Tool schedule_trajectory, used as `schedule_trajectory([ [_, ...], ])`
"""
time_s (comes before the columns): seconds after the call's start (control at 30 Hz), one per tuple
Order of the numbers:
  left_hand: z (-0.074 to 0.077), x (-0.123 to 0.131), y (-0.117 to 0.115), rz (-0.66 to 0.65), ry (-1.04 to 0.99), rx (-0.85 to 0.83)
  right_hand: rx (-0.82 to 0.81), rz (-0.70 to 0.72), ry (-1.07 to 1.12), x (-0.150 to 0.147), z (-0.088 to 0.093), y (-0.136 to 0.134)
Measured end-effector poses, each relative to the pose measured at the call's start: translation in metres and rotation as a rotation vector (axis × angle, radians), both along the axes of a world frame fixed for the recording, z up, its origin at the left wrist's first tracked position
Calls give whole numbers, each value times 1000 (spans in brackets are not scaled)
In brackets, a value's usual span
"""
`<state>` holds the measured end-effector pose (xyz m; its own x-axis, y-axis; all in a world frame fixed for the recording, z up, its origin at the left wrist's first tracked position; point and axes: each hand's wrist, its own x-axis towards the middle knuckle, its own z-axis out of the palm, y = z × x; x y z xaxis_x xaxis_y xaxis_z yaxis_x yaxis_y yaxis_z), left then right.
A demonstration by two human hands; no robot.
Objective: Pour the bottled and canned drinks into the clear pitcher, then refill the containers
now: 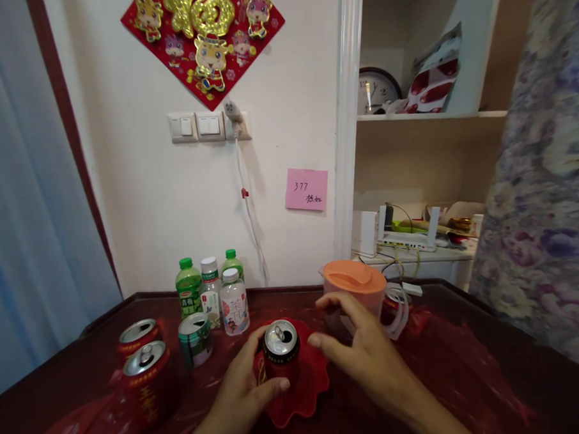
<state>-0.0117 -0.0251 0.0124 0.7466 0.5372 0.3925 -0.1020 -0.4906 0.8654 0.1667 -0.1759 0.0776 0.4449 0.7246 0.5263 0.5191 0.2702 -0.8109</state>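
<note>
A cylindrical metal can (282, 357), red with a silver top and opened mouth, is upright over a glossy red plate (316, 382), whose scalloped rim shows to its right and front. A green can (196, 346) sits apart to the left on the dark table (469, 378); a clear pitcher (332, 314) stands behind, to the right. The left hand (246, 385) grips the red can, thumb in front; the right hand (365, 348) is open and holds nothing, fingers curved beside it.

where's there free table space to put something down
Widest: the table right of the right hand, though plastic film lies there. Narrower: between the front-left red can and left hand. Crowded: back left, with bottles and the green can.
</note>
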Motion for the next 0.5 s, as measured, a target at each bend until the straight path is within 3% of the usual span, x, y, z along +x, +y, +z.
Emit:
schedule_trajectory([
  [0.3,13,-2,-17,9,-32,33,-356,119,-282,-28,8,-1],
  [0.5,-2,-5,-13,29,-30,100,-338,110,-344,-34,13,-5],
])
